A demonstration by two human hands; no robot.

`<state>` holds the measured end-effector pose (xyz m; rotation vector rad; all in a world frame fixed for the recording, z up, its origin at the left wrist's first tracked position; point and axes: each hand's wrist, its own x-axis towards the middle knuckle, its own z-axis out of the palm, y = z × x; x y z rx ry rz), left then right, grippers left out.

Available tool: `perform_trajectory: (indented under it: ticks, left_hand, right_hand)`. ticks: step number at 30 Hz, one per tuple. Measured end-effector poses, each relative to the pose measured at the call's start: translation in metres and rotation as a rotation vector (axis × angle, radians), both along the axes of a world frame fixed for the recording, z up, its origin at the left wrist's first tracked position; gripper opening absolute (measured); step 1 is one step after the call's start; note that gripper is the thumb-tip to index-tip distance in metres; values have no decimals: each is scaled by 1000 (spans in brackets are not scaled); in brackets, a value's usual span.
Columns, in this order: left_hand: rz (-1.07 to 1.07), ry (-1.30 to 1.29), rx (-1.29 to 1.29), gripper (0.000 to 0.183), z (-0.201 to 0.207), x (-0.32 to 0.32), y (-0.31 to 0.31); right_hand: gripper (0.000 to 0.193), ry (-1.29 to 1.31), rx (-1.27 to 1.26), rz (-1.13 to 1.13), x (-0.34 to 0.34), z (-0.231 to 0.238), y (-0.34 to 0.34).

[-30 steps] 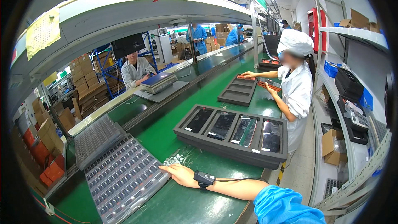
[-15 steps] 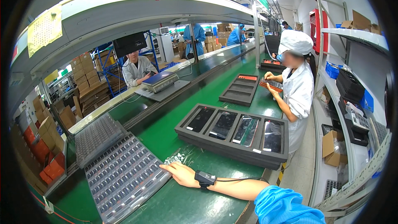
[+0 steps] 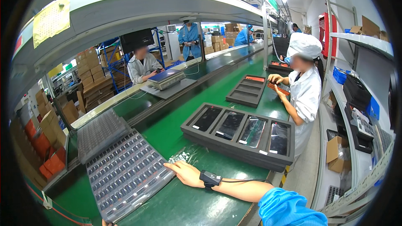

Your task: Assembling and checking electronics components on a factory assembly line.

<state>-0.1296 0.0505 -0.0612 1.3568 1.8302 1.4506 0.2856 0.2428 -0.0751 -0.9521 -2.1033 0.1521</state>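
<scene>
My right hand (image 3: 186,173) lies flat and palm down on the green belt (image 3: 167,132), fingers apart and holding nothing. A black wrist strap with a cord sits on that wrist. Its fingertips touch the right edge of a grey compartment tray (image 3: 125,171) filled with several small dark parts. Just beyond the fingers lies a small clear bag of tiny parts (image 3: 180,157). Only a sliver of my left hand (image 3: 108,223) shows at the bottom edge.
A black foam tray (image 3: 238,142) holding several flat screens sits to the right of my hand. Farther along lies an empty black tray (image 3: 247,91), where a person in white (image 3: 303,96) works. A second grey tray (image 3: 100,132), a scale (image 3: 165,78) and other workers lie beyond.
My right hand has stayed in place on the belt. The person in white has pulled both hands back from the empty tray toward an orange-edged item.
</scene>
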Motion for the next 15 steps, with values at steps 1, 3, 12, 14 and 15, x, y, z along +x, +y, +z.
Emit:
perform_trajectory:
  ticks: [1,3,12,14,15]
  left_hand:
    - [5,-2,-1,59,0,0,0]
    - [-8,-5,-5,59,0,0,-1]
    - [13,32,-34,58,1,0,0]
    - [6,29,-28,58,0,-1,1]
    - [0,27,-23,57,0,-1,2]
  right_hand:
    - [68,-3,11,-6,0,0,0]
    - [68,-8,20,-9,0,1,-2]
    - [66,-83,-69,-40,0,6,-5]
    - [66,-91,-66,-48,0,7,-5]
    - [66,-92,-68,-46,0,7,-4]
